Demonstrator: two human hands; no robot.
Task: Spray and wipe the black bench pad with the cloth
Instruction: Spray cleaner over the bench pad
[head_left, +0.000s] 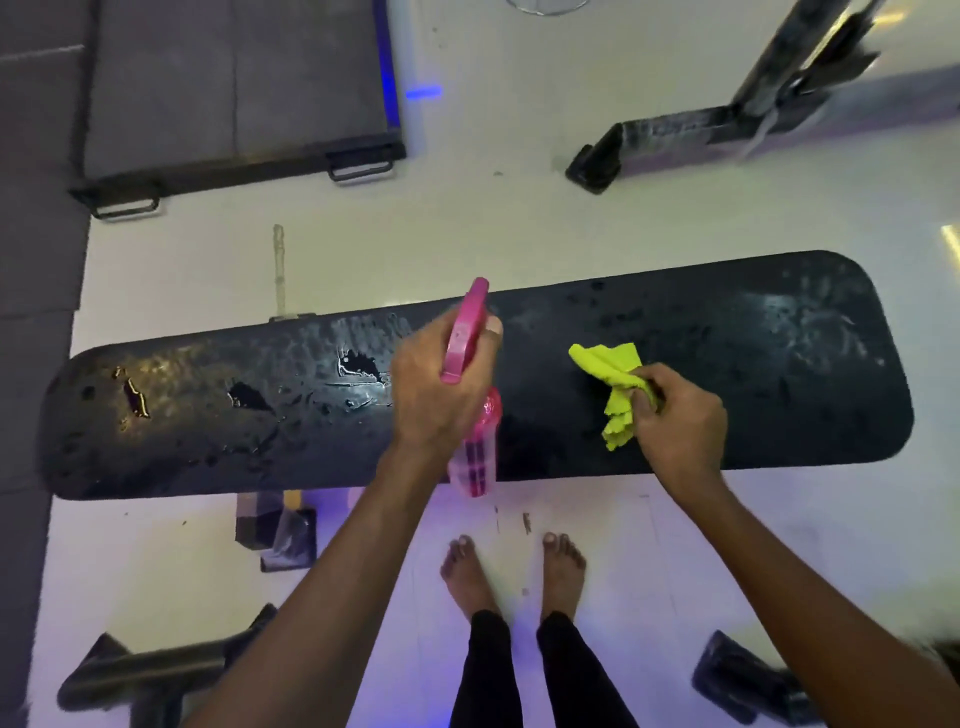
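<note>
The long black bench pad (727, 364) lies across the middle of the view, worn and torn toward its left end, with wet sheen on parts of it. My left hand (436, 395) grips a pink spray bottle (470, 338) over the pad's middle, nozzle pointing away from me, a finger on the trigger. My right hand (675, 421) pinches a crumpled yellow-green cloth (615, 384) just above the pad, right of centre.
My bare feet (511, 571) stand on the white floor close to the pad's near edge. The bench's dark legs (156, 670) show at lower left and lower right. A grey mat platform (234, 88) lies beyond the bench, and a black metal frame (727, 124) at upper right.
</note>
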